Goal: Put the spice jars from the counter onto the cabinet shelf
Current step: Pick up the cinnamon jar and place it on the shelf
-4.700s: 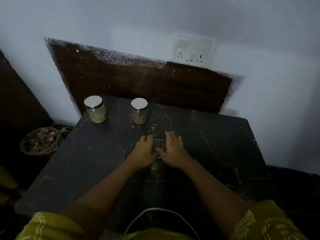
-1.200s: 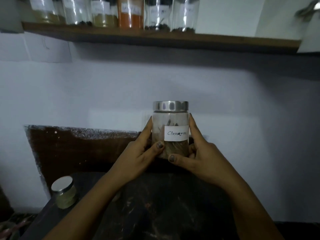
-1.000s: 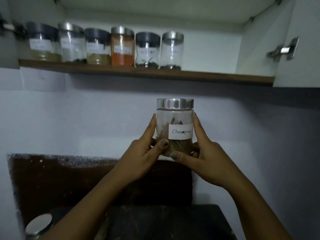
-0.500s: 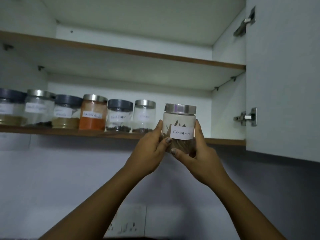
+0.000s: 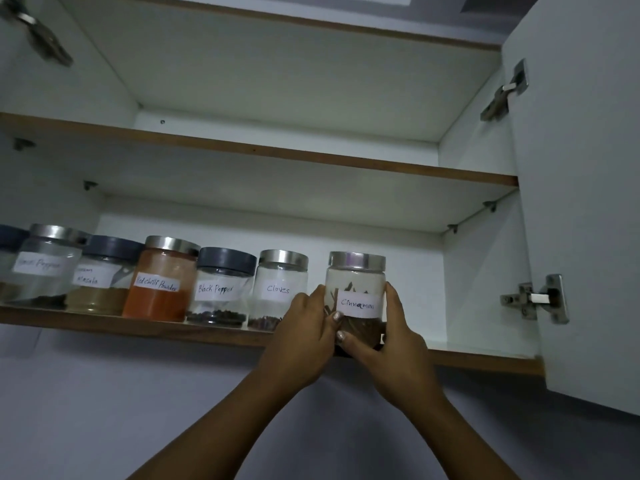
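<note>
The cinnamon jar is at the front edge of the cabinet shelf, just right of the cloves jar that ends a row of labelled jars. The left hand and the right hand hold it from both sides, fingers curled around its lower half, so I cannot tell if its base rests on the shelf. I judge this placing nearly done; the surface is out of view, so what remains I cannot say. The jar is upright clear glass, with a steel lid, brown sticks inside and a white handwritten label.
</note>
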A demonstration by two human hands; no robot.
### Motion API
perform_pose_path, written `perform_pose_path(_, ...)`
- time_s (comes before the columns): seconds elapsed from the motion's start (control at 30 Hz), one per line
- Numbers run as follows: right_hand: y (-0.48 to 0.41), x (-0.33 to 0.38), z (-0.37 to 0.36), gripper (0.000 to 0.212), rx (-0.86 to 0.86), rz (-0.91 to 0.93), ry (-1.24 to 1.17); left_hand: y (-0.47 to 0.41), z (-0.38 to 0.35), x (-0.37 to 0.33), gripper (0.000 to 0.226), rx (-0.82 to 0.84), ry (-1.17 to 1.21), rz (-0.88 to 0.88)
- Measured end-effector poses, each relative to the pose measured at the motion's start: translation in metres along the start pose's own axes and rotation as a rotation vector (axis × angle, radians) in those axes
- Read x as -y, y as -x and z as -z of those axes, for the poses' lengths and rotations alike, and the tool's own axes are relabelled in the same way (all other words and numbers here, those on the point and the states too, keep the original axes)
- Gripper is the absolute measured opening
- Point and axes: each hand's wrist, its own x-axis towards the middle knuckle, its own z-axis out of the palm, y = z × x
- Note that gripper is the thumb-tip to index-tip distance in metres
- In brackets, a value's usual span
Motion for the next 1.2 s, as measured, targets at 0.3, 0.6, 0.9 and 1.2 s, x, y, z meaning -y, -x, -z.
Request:
perform_pose_path(0.3,-0.016,-0.004,-0.008,0.081,0.035,-0.084,0.232,-0.001,-0.018,0.024,0.005,-0.246,-0.015,0.025)
perform_pose_path(0.6,-0.022,-0.003,-0.019,0.086,0.032,-0.118,0.384,-0.006,-0.023,0.033,0.014,-0.187,-0.072,0.03)
perform_pose_path(0.9,-0.027,-0.007,-0.022,0.108,0.074,-0.248,0.35,-0.004,-0.019,0.029,0.013,-0.153,0.05,0.106)
perform_pose_path(1.2,0.028,0.002,-0.039,0.087,-0.032,-0.031,0.446,0.051,0.012,0.011,0.029,0.224,0.067,0.108)
